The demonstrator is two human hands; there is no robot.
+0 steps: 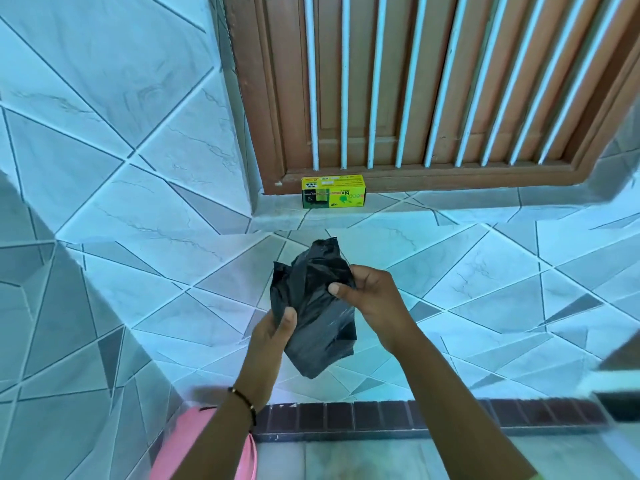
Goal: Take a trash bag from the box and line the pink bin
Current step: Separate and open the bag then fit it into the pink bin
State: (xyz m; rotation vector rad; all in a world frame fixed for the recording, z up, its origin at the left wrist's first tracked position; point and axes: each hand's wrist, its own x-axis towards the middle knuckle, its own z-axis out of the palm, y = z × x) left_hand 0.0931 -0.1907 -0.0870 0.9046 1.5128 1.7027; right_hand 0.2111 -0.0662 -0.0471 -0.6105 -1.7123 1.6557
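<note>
A crumpled, partly folded black trash bag (313, 306) hangs in front of me, held by both hands. My left hand (272, 336) pinches its lower left edge with the thumb on top. My right hand (367, 294) grips its upper right side, thumb pressed into the plastic. The yellow-green trash bag box (333, 192) lies on the tiled sill under the window, well beyond the bag. The pink bin (194, 441) shows only as a rim and side at the bottom left, mostly hidden behind my left forearm.
A brown wooden window frame (415, 98) with white bars fills the top. Pale tiled walls surround the sill. A dark brick-patterned ledge (398, 419) runs across below my hands. A blurred dark object (620, 386) juts in at the right edge.
</note>
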